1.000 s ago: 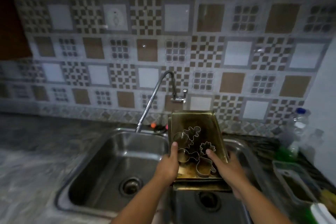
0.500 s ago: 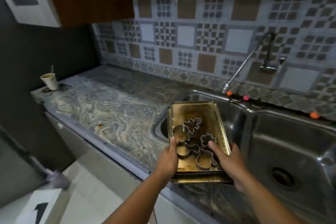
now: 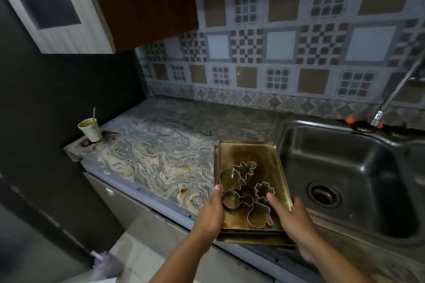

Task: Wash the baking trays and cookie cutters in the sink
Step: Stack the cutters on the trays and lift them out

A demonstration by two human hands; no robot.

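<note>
I hold a stack of stained golden baking trays (image 3: 253,154) level above the counter's front edge, just left of the sink (image 3: 340,167). Several metal cookie cutters (image 3: 246,188) lie loose in the top tray. My left hand (image 3: 210,213) grips the stack's near left corner, thumb on top. My right hand (image 3: 292,218) grips the near right corner, with its thumb laid over the rim beside a cutter. The fingers of both hands are hidden under the trays.
A marbled counter (image 3: 161,149) stretches left, with a used paper cup (image 3: 90,130) and straw at its far corner. A flexible tap hose (image 3: 395,92) rises behind the steel sink. A dark wood cabinet (image 3: 142,2) hangs above. The floor lies below left.
My view has swung from the sink to the left, over the counter. The trays, still held by both hands, have moved left from above the sink to the counter beside it.
</note>
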